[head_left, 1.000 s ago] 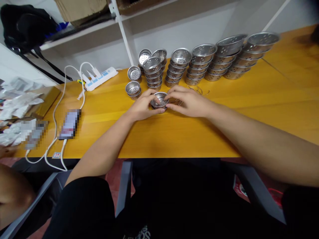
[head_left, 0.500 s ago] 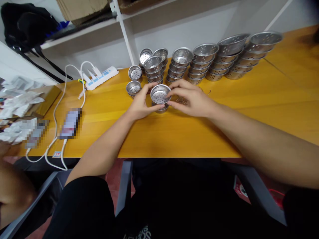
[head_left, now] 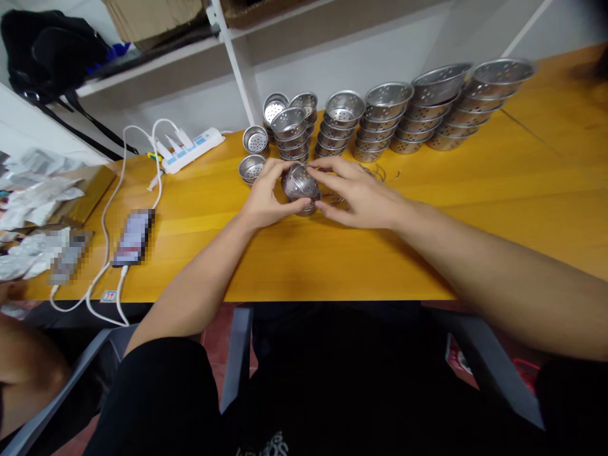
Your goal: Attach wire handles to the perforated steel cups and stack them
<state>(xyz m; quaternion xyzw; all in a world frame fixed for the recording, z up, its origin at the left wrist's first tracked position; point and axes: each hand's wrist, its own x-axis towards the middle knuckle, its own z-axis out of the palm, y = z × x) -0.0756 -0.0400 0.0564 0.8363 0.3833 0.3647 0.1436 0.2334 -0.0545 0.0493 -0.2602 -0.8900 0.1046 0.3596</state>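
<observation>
Between my two hands a small perforated metal cup (head_left: 300, 181) is tipped over, its holed outer side facing up. My left hand (head_left: 266, 194) curls around its left side, with thumb in front and fingers behind. The fingertips of my right hand (head_left: 355, 192) press on its right side. Just under it, a second metal cup (head_left: 308, 209) shows only its lower part. Thin wire-like loops (head_left: 378, 172) lie on the table behind my right hand. Left of the cup, a small perforated cup (head_left: 251, 167) stands close to my left fingers.
Several stacks of perforated metal cups (head_left: 373, 130) line the back of the wooden table (head_left: 332, 266), larger towards the right. A white power strip (head_left: 194, 151) with cables and a phone (head_left: 133, 237) lie at left. A person's arm (head_left: 28, 367) shows at the left edge.
The cup between my hands has turned from upright, with its inside showing, to tipped over. My right fingers have shifted slightly left along it. The stacks have not moved.
</observation>
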